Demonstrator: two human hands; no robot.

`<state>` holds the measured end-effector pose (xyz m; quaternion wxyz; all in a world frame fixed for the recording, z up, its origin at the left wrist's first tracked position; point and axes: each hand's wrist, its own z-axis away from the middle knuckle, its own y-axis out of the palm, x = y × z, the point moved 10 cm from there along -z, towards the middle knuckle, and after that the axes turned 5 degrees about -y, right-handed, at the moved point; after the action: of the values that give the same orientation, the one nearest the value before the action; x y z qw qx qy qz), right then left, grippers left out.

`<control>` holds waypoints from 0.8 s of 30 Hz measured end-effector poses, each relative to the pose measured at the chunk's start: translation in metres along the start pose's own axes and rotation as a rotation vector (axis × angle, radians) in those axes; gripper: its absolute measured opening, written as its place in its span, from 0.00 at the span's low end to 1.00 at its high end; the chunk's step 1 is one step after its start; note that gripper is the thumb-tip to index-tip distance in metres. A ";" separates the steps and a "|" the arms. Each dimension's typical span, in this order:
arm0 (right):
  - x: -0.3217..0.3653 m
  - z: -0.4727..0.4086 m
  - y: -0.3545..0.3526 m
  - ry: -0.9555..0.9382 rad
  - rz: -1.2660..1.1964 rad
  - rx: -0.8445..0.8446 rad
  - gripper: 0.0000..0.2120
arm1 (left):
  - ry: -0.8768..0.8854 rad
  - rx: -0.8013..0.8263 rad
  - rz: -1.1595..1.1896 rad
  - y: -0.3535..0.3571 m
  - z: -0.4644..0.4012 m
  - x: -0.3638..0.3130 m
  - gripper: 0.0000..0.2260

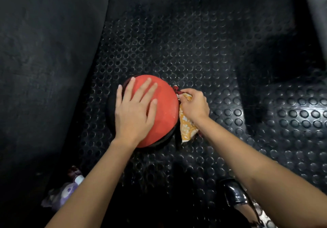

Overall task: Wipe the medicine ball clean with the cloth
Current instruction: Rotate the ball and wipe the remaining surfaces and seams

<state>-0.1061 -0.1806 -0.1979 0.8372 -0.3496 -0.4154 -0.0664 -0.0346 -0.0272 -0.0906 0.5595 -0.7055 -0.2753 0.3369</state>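
Small bottle point(76, 176) and a purple-white soft item point(61, 195) lie on the floor near left, partly hidden by the left forearm; a glossy black shoe point(233, 193) sits near right under the right forearm. Red-and-black medicine ball point(164, 114) rests mid-frame on black studded rubber floor point(194, 50), a smooth dark surface point(44, 50) to its left, lighting dim. Left hand point(135, 111) lies flat on top of the ball, fingers spread; right hand point(193, 104) grips the orange patterned cloth point(186, 127), fingers curled round it, against the ball's right side

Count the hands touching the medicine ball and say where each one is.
2. The left hand lies flat on top of the medicine ball; the right hand presses the cloth against its right side.
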 end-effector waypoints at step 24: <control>0.034 0.025 -0.005 -0.194 0.126 -0.096 0.12 | -0.272 -0.111 0.009 -0.003 0.006 0.021 0.19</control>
<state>-0.1019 -0.1626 -0.1595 0.7779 -0.4194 -0.4680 0.0006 -0.0259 -0.0068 -0.0922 0.4757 -0.6842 -0.3637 0.4163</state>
